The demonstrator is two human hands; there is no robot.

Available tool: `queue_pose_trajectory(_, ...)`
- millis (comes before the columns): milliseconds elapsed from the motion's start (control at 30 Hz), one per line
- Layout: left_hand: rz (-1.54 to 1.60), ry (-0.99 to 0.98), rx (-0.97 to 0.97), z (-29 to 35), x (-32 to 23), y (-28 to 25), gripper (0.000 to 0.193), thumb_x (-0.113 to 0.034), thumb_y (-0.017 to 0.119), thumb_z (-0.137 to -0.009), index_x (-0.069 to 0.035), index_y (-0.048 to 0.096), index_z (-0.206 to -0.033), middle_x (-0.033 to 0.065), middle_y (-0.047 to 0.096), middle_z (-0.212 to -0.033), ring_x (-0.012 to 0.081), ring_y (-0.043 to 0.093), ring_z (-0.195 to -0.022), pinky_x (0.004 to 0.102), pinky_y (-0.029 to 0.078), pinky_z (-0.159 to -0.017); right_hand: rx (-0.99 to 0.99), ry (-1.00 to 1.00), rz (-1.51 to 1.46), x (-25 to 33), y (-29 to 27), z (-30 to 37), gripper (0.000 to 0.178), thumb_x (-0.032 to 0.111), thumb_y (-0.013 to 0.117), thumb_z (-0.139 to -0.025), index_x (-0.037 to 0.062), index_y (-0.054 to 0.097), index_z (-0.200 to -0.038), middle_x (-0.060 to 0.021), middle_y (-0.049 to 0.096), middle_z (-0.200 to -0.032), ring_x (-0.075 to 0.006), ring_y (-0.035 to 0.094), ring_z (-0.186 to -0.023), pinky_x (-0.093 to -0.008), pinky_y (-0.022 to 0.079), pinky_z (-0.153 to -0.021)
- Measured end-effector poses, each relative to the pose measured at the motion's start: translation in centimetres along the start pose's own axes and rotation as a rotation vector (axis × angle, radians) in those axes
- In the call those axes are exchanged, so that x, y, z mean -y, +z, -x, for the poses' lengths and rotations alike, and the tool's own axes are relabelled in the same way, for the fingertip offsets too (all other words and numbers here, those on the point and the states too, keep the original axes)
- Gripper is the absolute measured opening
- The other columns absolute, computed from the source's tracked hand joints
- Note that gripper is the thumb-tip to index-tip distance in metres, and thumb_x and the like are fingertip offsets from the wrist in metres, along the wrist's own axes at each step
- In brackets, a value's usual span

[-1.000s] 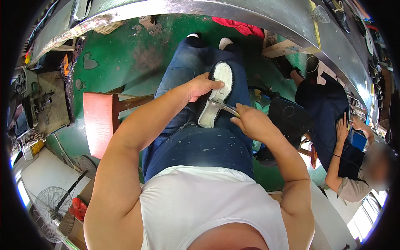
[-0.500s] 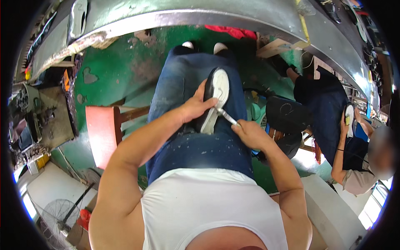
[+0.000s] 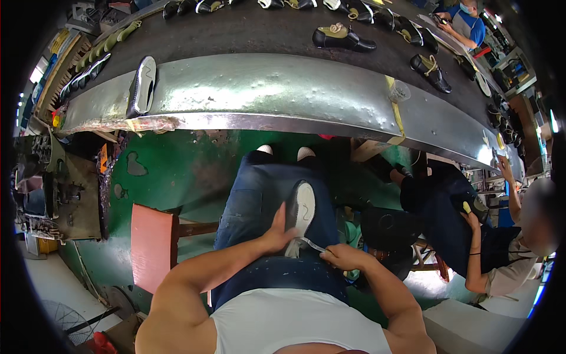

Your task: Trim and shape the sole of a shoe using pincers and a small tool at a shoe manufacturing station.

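A shoe [image 3: 305, 207] lies across my thighs with its pale sole turned up, toe pointing away and heel toward me. My left hand [image 3: 277, 233] grips it along the left side, some of its fingers hidden. In my right hand [image 3: 346, 258] is a slim silver-coloured tool [image 3: 313, 244], its handle end inside my closed fingers. The tool's tip meets the sole near the heel; its exact kind is too small to make out.
Ahead stands a metal-edged workbench [image 3: 265, 88] bearing several shoes, with one upturned shoe [image 3: 143, 85] at its left. A pink-topped stool [image 3: 153, 245] is at my left. To the right a seated co-worker [image 3: 501, 259] holds a shoe. A fan [image 3: 62, 321] stands behind left.
My view has tilted up, showing more of the bench top. Both hands stay at the shoe with the tool at its heel half. The co-worker's one arm now reaches to the bench.
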State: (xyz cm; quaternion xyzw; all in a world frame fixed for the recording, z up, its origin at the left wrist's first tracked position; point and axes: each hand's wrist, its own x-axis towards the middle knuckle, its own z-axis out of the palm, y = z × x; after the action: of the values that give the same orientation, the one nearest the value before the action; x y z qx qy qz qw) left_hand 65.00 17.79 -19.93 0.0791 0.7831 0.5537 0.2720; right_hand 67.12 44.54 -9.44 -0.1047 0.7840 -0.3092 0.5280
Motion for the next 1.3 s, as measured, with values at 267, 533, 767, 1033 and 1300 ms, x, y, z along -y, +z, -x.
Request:
queue_pose_trajectory(267,0.017,-0.156,-0.004,0.3,-2.5,-0.5,0.105,-0.022,0.065,-0.091,-0.009,-0.015,-0.158,0.0263,0.017,-0.161,0.0387,0.024,-0.148,0.0379,0.026,-0.12,-0.09,0.14,-0.26,0.5,-3.9,2.6,0.039,0.038,0.048,-0.104,0.0022,0.063,-0.099,-0.0082,0.07,-0.083,-0.015,0.068,-0.066,-0.0288,0.054,-0.053)
queue_pose_trajectory(533,0.026,-0.12,0.215,0.6,-2.6,-1.7,0.134,-0.029,0.081,-0.077,-0.003,-0.028,-0.151,0.0311,0.001,-0.161,0.0394,0.007,-0.153,0.0366,0.016,-0.123,-0.585,-0.167,0.312,2.1,1.0,-3.2,0.037,0.034,0.052,-0.101,-0.0015,0.06,-0.092,-0.0195,0.067,-0.08,-0.0349,0.067,-0.073,-0.0416,0.051,-0.068)
queue_pose_trajectory(767,0.049,-0.255,-0.201,-2.8,-3.7,-1.1,0.095,-0.046,0.074,-0.085,0.01,0.028,-0.146,0.0344,0.05,-0.137,0.041,0.052,-0.128,0.0414,0.041,-0.108,-0.35,-0.044,-0.288,2.8,-3.8,2.0,0.022,0.023,0.063,-0.093,0.0025,0.062,-0.1,-0.0047,0.067,-0.081,-0.0152,0.064,-0.074,-0.0311,0.051,-0.068)
queue_pose_trajectory(1033,0.672,-0.113,0.02,-5.8,-13.2,-12.0,0.064,-0.034,0.069,-0.094,0.005,0.048,-0.141,0.0146,0.063,-0.125,0.0186,0.06,-0.111,0.0338,0.049,-0.096,-0.608,-0.41,-0.738,6.9,-17.3,3.7,0.033,0.013,0.056,-0.098,-0.0006,0.055,-0.128,-0.0033,0.064,-0.098,-0.0116,0.061,-0.082,-0.0261,0.048,-0.073)
queue_pose_trajectory(1300,-0.515,0.328,-0.488,-16.3,-30.2,-33.6,0.071,-0.04,0.072,-0.09,0.009,0.05,-0.135,0.0211,0.064,-0.125,0.0285,0.064,-0.109,0.0424,0.051,-0.094,-0.916,-0.342,-0.285,11.8,-41.0,-2.4,0.022,0.027,0.058,-0.099,0.0067,0.064,-0.103,-0.0006,0.064,-0.08,-0.0058,0.057,-0.069,-0.0213,0.035,-0.052)
